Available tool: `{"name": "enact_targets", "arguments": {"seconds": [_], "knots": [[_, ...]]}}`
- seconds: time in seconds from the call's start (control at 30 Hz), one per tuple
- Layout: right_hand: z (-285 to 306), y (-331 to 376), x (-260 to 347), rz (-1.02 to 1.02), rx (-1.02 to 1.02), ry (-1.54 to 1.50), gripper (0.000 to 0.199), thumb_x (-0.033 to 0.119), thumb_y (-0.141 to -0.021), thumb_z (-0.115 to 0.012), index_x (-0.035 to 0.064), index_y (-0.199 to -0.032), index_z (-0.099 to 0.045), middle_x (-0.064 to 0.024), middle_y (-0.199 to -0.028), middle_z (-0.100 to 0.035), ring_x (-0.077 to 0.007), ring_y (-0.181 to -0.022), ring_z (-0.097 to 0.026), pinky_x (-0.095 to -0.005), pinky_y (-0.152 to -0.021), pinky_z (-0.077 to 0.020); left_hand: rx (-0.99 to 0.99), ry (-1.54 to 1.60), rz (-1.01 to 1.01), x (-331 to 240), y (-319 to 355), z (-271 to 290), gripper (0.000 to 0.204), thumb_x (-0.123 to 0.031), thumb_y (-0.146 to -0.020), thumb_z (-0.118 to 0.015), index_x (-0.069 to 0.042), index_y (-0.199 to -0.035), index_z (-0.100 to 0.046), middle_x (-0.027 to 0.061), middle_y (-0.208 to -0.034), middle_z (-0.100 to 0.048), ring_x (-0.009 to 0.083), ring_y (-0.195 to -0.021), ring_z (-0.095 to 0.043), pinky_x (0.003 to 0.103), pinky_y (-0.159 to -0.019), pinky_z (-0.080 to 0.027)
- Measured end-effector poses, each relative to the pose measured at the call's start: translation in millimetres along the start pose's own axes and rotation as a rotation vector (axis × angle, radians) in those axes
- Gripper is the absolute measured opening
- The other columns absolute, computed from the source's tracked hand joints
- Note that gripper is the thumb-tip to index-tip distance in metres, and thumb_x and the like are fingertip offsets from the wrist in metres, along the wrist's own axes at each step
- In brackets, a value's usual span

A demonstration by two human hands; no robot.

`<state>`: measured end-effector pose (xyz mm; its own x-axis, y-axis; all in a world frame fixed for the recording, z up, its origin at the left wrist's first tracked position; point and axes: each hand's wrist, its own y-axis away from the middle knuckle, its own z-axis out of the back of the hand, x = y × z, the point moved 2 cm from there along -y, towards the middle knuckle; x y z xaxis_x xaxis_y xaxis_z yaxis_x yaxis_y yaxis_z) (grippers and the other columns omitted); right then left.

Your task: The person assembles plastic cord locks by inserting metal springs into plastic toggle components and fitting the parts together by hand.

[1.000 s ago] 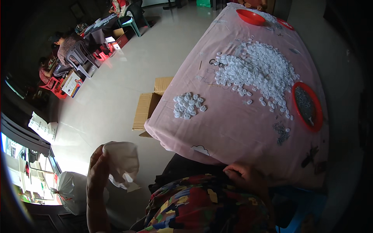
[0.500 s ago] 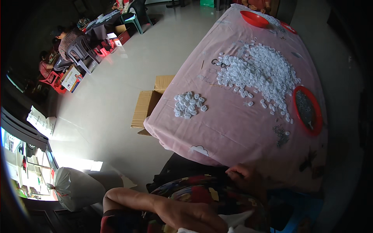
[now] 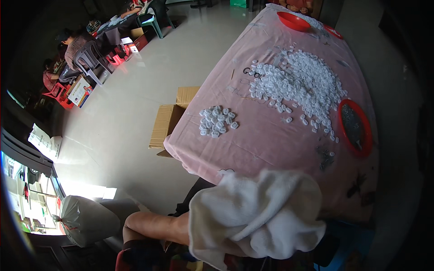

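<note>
A white cloth (image 3: 257,212), soft and crumpled like a small towel, is spread out in front of my body over the near edge of the table. My left forearm (image 3: 156,228) reaches in from the lower left and goes behind the cloth. The cloth covers my left hand, so its fingers are hidden. My right hand does not show; the cloth lies over the place where it was. Beyond the cloth, a small pile of white oval plastic pieces (image 3: 217,121) lies on the pink tablecloth (image 3: 253,149).
A large heap of similar white pieces (image 3: 303,81) covers the table's middle. At right sits a red basin (image 3: 367,142) of small metal parts, with loose metal bits (image 3: 324,158) nearby. A red bowl (image 3: 294,21) stands far back. An open carton (image 3: 163,124) adjoins the table's left edge.
The white cloth has come up from the lower edge and spread open, covering both hands and the table's near edge. The view has shifted slightly.
</note>
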<state>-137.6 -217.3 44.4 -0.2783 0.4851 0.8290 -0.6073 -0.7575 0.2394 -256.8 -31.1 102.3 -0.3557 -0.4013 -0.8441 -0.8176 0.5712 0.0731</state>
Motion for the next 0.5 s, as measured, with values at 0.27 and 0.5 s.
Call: {"name": "enact_targets", "arguments": {"seconds": [0.27, 0.5], "knots": [[12, 1, -4, 0.118, -0.044, -0.086, 0.021, 0.023, -0.090, -0.058, 0.0030, -0.096, -0.064, -0.0152, -0.089, -0.065, -0.0290, -0.083, -0.064, -0.0365, -0.077, -0.0498, -0.030, 0.187, 0.010, 31, -30, 11, 0.048, -0.026, -0.092, -0.057, 0.001, -0.130, -0.047, 0.0118, -0.122, -0.056, 0.0217, -0.114, -0.054, 0.034, -0.099, -0.041], [-2, 1, -18, 0.149, -0.038, -0.053, 0.022, 0.023, -0.091, -0.060, 0.0020, -0.097, -0.066, -0.0127, -0.089, -0.067, -0.0250, -0.085, -0.065, -0.0332, -0.078, -0.0501, -0.078, 0.191, -0.014, 33, -61, 30, 0.049, -0.030, -0.092, -0.055, 0.001, -0.129, -0.046, 0.0125, -0.120, -0.057, 0.0229, -0.111, -0.056, 0.037, -0.096, -0.044]]}}
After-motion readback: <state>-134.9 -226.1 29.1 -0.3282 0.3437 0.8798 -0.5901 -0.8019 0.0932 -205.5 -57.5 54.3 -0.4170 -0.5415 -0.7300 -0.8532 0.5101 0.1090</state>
